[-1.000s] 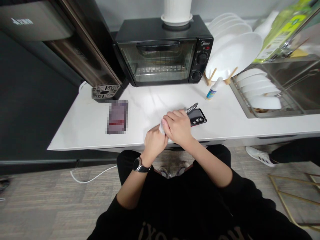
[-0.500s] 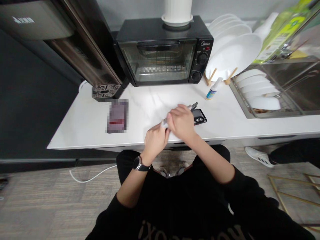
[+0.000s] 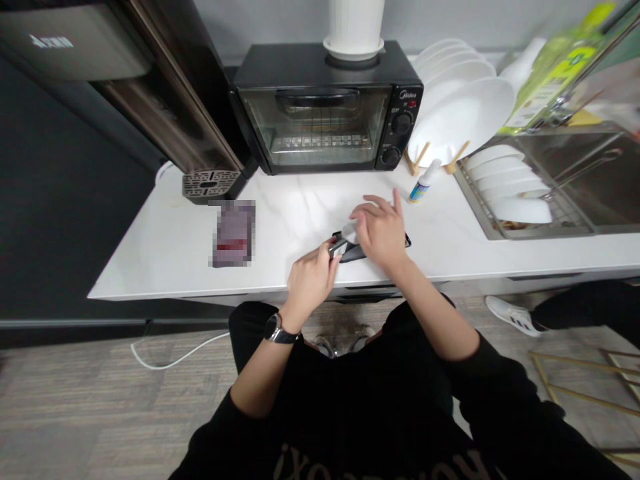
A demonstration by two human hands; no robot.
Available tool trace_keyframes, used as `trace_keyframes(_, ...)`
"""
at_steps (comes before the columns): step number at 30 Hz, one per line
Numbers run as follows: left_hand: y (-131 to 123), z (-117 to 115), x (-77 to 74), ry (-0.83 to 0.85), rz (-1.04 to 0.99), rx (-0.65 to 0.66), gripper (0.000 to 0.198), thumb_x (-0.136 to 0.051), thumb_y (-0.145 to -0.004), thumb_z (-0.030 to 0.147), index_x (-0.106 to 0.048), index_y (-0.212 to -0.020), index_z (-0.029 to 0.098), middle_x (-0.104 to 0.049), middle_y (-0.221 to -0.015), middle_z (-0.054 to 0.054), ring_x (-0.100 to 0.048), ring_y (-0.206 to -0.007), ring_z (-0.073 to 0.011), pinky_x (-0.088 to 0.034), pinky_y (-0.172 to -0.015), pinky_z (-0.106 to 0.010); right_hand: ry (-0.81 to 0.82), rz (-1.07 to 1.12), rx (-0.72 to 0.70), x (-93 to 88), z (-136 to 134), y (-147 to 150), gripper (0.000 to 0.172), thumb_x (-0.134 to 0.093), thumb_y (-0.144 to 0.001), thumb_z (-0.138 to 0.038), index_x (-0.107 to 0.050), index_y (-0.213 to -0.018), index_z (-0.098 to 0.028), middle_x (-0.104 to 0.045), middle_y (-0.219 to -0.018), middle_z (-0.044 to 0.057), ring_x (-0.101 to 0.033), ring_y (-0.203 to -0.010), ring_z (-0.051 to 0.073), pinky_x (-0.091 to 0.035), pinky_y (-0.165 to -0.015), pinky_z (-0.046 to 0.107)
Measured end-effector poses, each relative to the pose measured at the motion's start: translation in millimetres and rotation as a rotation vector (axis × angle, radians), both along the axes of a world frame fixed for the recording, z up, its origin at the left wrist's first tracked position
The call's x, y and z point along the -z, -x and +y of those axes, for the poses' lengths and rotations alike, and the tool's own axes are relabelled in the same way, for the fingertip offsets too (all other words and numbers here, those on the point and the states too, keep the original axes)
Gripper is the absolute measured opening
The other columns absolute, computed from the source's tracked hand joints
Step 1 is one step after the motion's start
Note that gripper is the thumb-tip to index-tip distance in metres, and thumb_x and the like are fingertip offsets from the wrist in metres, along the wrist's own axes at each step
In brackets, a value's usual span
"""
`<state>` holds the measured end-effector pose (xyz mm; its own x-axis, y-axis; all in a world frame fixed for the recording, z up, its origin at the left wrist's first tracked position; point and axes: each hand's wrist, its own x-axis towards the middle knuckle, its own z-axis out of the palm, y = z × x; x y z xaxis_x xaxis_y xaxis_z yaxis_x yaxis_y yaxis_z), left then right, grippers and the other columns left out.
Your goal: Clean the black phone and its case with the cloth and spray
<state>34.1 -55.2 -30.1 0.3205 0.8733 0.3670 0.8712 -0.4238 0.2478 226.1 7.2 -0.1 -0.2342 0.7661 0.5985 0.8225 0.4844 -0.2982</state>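
Note:
My left hand (image 3: 310,277) is closed round the near left end of a phone (image 3: 339,249), tilted just above the counter. My right hand (image 3: 383,230) is over the phone's other end, some fingers raised, thumb and fingertips closed on a crumpled whitish wipe (image 3: 350,233) against it. Beneath them a black phone case (image 3: 357,255) lies on the counter, largely covered by the hands and phone. A small white spray bottle with a blue label (image 3: 420,190) stands beyond my right hand.
A purple-grey blurred packet (image 3: 233,233) lies to the left on the white counter (image 3: 165,267). Behind stand a black toaster oven (image 3: 325,127) and a dark drinks dispenser (image 3: 210,187). White plates (image 3: 460,120) and a sink with a bowl rack (image 3: 515,190) are at right. Another person's shoe (image 3: 513,315) shows on the floor.
My right hand has slid right along the phone and lifted some fingers, baring the wipe. The phone has tilted, and more of the case's left end shows.

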Motion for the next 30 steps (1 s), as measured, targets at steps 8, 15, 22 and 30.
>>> trace_keyframes(8, 4, 2, 7.1, -0.005, 0.120, -0.013, 0.024, -0.051, -0.105, 0.027, -0.068, -0.098, 0.012, -0.074, -0.077, -0.012, -0.074, -0.071, -0.0265, -0.051, -0.064, -0.034, 0.009, -0.113, -0.271, -0.8, -9, 28, 0.043, -0.038, -0.110, -0.028, -0.079, -0.100, -0.022, -0.082, -0.101, 0.003, -0.070, -0.101, 0.022, -0.039, -0.122, 0.046)
trace_keyframes(15, -2, -1, -4.0, 0.014, -0.027, -0.003, 0.039, -0.045, -0.112, 0.037, -0.057, -0.139, 0.011, -0.079, -0.095, -0.012, -0.078, -0.085, -0.0242, -0.053, -0.072, -0.030, 0.052, 0.077, 0.122, 6.7, 28, -36, 0.050, -0.031, -0.109, -0.028, -0.079, -0.094, -0.023, -0.081, -0.102, 0.007, -0.068, -0.116, 0.028, -0.032, -0.126, 0.060)
trace_keyframes(22, 3, 2, 5.3, 0.054, 0.148, -0.024, 0.022, -0.055, -0.098, 0.021, -0.067, -0.112, 0.009, -0.076, -0.081, -0.013, -0.076, -0.077, -0.0297, -0.055, -0.069, -0.036, 0.028, -0.083, -0.220, -5.1, -29, 54, 0.037, -0.042, -0.106, -0.024, -0.078, -0.095, -0.022, -0.080, -0.099, 0.003, -0.067, -0.101, 0.023, -0.034, -0.123, 0.046)
trace_keyframes(30, 0, -2, 0.7, -0.011, 0.005, -0.011, 0.038, -0.045, -0.112, 0.037, -0.058, -0.137, 0.010, -0.081, -0.100, -0.013, -0.079, -0.086, -0.0237, -0.056, -0.073, -0.030, 0.050, 0.028, 0.080, 5.0, 14, -13, 0.044, -0.036, -0.106, -0.023, -0.074, -0.084, -0.022, -0.078, -0.092, 0.008, -0.063, -0.096, 0.028, -0.045, -0.101, 0.047)
